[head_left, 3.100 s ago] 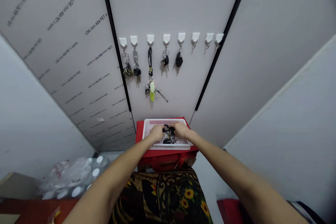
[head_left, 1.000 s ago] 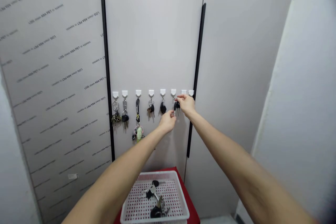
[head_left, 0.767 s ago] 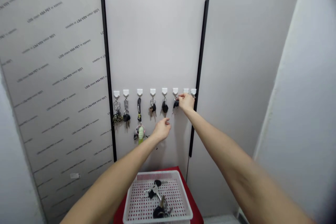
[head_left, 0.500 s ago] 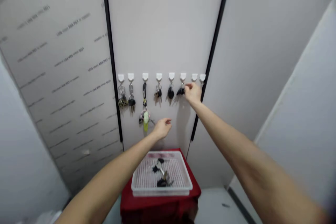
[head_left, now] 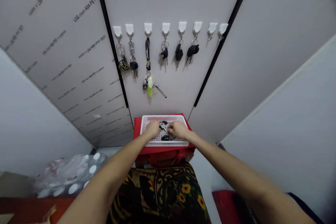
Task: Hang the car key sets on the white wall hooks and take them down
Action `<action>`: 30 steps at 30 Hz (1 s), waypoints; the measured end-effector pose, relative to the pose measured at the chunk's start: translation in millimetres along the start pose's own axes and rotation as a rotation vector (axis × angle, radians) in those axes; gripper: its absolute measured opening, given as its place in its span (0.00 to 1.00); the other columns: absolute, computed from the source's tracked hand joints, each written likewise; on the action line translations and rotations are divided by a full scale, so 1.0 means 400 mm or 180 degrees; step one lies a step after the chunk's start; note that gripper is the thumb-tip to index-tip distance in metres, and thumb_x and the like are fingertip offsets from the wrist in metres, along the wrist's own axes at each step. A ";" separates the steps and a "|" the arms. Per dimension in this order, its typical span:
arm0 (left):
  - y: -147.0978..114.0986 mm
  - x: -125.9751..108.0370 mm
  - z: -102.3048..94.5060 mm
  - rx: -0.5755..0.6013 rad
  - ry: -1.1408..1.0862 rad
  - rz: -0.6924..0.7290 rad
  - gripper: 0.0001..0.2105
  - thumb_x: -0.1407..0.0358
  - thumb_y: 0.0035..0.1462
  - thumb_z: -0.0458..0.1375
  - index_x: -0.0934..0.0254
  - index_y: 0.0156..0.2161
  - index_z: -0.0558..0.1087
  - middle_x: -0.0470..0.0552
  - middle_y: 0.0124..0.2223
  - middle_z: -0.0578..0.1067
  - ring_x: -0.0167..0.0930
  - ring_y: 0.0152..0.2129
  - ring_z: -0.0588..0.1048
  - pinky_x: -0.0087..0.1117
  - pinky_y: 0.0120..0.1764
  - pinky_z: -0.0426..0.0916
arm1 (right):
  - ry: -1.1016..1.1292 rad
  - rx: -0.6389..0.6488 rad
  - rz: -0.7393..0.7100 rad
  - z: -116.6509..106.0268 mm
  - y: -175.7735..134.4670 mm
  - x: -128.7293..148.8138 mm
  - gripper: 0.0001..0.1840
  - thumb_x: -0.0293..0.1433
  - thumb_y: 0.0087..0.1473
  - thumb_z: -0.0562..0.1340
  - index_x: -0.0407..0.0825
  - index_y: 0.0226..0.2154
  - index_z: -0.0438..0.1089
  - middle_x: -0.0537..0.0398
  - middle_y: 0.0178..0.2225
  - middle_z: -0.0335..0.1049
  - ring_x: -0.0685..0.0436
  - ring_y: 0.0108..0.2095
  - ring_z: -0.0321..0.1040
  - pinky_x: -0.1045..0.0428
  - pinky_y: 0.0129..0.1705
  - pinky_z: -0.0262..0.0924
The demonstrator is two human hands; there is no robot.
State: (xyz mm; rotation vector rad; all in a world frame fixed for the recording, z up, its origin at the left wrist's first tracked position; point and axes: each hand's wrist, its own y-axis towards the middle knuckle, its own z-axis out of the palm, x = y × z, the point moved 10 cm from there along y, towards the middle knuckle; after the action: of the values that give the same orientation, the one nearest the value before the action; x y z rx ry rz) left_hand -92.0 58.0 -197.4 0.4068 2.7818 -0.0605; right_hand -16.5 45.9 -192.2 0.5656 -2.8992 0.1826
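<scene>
While both hands are reaching into the white basket [head_left: 157, 144], a silver key [head_left: 163, 126] is lying between their fingertips, its long axis running on a slant. Its wider end is sitting just beside the left fingers, and its blade is pointing down and across toward the right fingers, partly back toward the person. The left hand [head_left: 153, 129] is bending its fingers at the key's dark end; whether they are pinching it, I cannot tell. The right hand [head_left: 179, 130] is curling its fingers inward, thumb and forefinger close together near the blade, but their grip is too small to make out. Just beyond the fingertips, a dark key head [head_left: 164, 122] is resting on the basket floor. On the near side of the fingers, a bunch with a black head [head_left: 166, 138] is lying sideways, its metal parts extending rightward. Under basket and fingers, a red box [head_left: 162, 151] is bearing everything. Well above the fingers, white hooks [head_left: 166, 28] are lining the panel; one black-headed bunch [head_left: 193, 49] is hanging aslant there, its blades pointing down and left.
</scene>
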 end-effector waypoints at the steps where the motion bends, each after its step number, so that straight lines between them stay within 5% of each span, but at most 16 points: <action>1: 0.003 0.006 0.003 0.0015 0.0009 -0.0096 0.14 0.71 0.40 0.48 0.65 0.37 0.65 0.53 0.39 0.68 0.30 0.37 0.64 0.27 0.39 0.56 | -0.0039 0.0006 0.0103 0.005 0.004 -0.003 0.10 0.32 0.40 0.51 0.48 0.24 0.67 0.54 0.25 0.67 0.50 0.26 0.62 0.58 0.26 0.49; 7: 0.010 0.030 0.026 0.0124 -0.0210 -0.0394 0.12 0.72 0.40 0.45 0.66 0.32 0.67 0.51 0.32 0.70 0.28 0.30 0.66 0.25 0.31 0.58 | 0.0143 -0.0139 0.0353 0.003 0.022 0.007 0.14 0.34 0.39 0.52 0.48 0.32 0.64 0.53 0.29 0.67 0.49 0.30 0.62 0.58 0.26 0.49; 10: 0.011 0.035 0.028 0.0059 -0.0337 -0.0369 0.12 0.72 0.40 0.45 0.66 0.31 0.68 0.51 0.31 0.71 0.27 0.28 0.66 0.24 0.29 0.58 | 0.0239 -0.0171 0.0128 0.005 0.040 0.030 0.17 0.31 0.40 0.51 0.50 0.37 0.61 0.55 0.31 0.67 0.51 0.30 0.61 0.59 0.28 0.49; 20: 0.005 0.028 0.028 0.0004 -0.0792 -0.0353 0.11 0.67 0.38 0.50 0.65 0.32 0.66 0.49 0.31 0.70 0.26 0.27 0.66 0.24 0.28 0.58 | -0.0258 0.0063 -0.0191 0.021 0.081 0.029 0.12 0.26 0.41 0.49 0.43 0.26 0.66 0.48 0.27 0.67 0.49 0.27 0.60 0.57 0.26 0.47; 30: 0.004 -0.023 -0.035 -0.0566 -0.1126 -0.0334 0.12 0.69 0.38 0.49 0.66 0.33 0.65 0.51 0.34 0.69 0.28 0.32 0.66 0.26 0.34 0.58 | -0.0717 -0.0320 -0.0491 -0.087 0.041 0.075 0.13 0.27 0.44 0.46 0.43 0.29 0.63 0.46 0.31 0.64 0.48 0.30 0.61 0.56 0.28 0.50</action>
State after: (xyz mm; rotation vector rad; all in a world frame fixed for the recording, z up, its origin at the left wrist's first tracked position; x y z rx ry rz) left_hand -87.5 58.4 -181.1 0.1834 2.4319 0.0825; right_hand -44.6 55.4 -153.7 0.8375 -3.0385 -0.0520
